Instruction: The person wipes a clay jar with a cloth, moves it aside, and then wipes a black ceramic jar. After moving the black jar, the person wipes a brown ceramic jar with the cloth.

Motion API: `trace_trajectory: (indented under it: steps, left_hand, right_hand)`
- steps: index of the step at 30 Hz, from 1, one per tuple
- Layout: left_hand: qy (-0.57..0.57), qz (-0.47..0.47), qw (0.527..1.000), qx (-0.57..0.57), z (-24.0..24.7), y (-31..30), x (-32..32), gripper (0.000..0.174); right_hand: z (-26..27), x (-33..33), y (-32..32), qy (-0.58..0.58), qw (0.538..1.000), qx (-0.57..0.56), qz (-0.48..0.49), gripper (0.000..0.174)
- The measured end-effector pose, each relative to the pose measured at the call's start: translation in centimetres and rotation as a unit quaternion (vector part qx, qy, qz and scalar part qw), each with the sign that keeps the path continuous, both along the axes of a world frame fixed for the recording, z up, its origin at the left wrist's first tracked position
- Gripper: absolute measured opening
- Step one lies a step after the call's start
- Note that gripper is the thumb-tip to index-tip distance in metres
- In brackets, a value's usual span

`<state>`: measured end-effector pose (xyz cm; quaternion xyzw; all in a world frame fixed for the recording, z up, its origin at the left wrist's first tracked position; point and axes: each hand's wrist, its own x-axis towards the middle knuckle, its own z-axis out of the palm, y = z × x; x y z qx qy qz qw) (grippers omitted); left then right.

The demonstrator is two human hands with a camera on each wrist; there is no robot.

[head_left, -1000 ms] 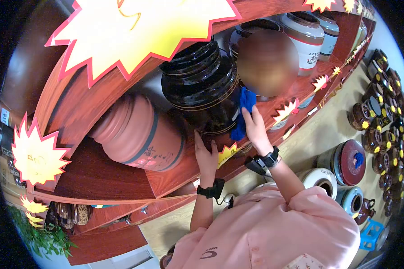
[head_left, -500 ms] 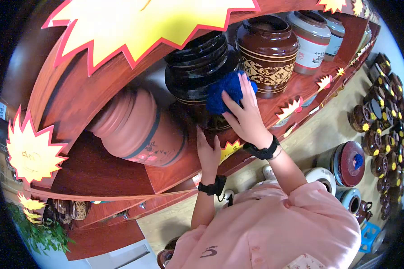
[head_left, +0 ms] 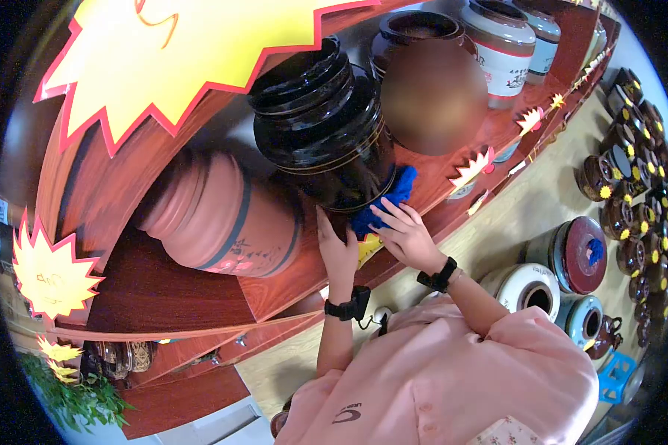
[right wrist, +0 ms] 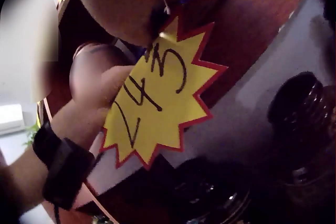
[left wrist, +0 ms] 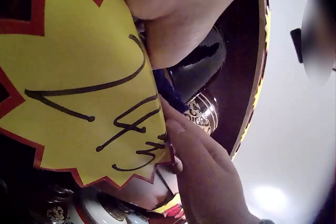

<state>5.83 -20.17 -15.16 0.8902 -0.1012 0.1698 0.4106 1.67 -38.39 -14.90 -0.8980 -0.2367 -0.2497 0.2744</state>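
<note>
A glossy black jar (head_left: 330,148) stands upright on the reddish-brown shelf (head_left: 274,297). My right hand (head_left: 408,237) holds a bunched blue cloth (head_left: 404,185) against the jar's lower front, fingers spread over it. Beside the jar's base, my left hand (head_left: 339,252) has its index finger extended and its thumb apart, with nothing in its grasp. Between the hands, a yellow starburst price tag (head_left: 367,251) hangs at the shelf edge. This tag (left wrist: 94,103) covers much of the left wrist view and partly hides the right hand (left wrist: 210,176).
A tilted pink clay jar (head_left: 215,222) lies left of the black one. To the right are a brown jar (head_left: 416,26) and a white-and-brown jar (head_left: 501,48). Large starburst tags (head_left: 56,263) hang on the shelf frame. More jars (head_left: 527,289) stand on the floor at right.
My right hand with the blue cloth went up over the black jar's front, then came back down to its base near the left hand. The left hand stayed at the base.
</note>
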Motion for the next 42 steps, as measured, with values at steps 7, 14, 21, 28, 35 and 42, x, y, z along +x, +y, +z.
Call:
trace_trajectory:
  steps: [7, 14, 21, 28, 35, 42]
  left_hand:
    - [-0.008, -0.009, 1.0, -0.023, 0.8, -0.3, -0.1, 0.072]
    - [0.002, 0.01, 1.0, -0.008, 0.0, -0.2, 0.0, 0.071]
    - [0.005, 0.002, 1.0, -0.015, 0.3, -0.2, 0.0, 0.071]
    - [0.025, 0.011, 1.0, 0.002, 0.3, -0.3, -0.1, 0.073]
    - [0.026, -0.002, 1.0, -0.003, 0.7, -0.3, -0.2, 0.074]
    - [0.019, -0.011, 1.0, -0.001, 0.5, -0.3, -0.3, 0.076]
  right_hand:
    - [-0.2, -0.4, 0.4, 0.063, 0.974, 0.217, -0.007, 0.043]
    - [1.5, -0.1, 0.6, 0.048, 0.935, 0.328, -0.128, 0.07]
    - [1.5, 2.0, -0.5, 0.034, 0.941, 0.283, -0.184, 0.08]
    - [0.0, 4.8, -0.8, 0.107, 0.899, 0.401, -0.141, 0.067]
    - [2.8, 4.9, 0.4, 0.143, 0.671, 0.727, -0.038, 0.058]
    - [12.6, 4.6, 1.2, -0.003, 0.78, 0.625, 0.034, 0.064]
